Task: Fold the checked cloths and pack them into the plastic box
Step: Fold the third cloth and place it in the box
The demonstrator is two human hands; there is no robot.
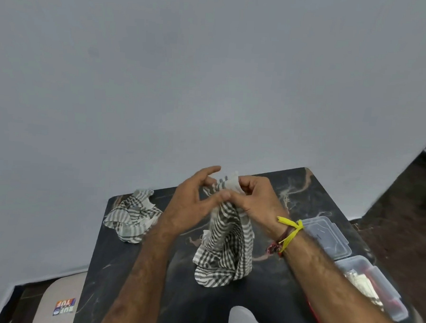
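fingers [226,194] of both hands pinched the top edge of a checked cloth [227,248], its bottom bunched on the dark table [291,195]; left hand [192,204], right hand [256,200]; second cloth [132,216] lay crumpled far left; plastic box [373,285] on the right had blurry whitish and red stuff inside; lid [326,236] just beyond it

A plain pale grey wall [211,74] fills most of the view, evenly lit, unmarked. Below it sits a dark table [132,268] with a black marble-look top, veined in tan and white, its far right corner rounded. Off to the right, dark brown floor [407,201] runs back along the wall's base. Down at the lower left, a pale plastic stool or chair [59,299] stands beside the table, a colourful sticker [64,306] on its seat.
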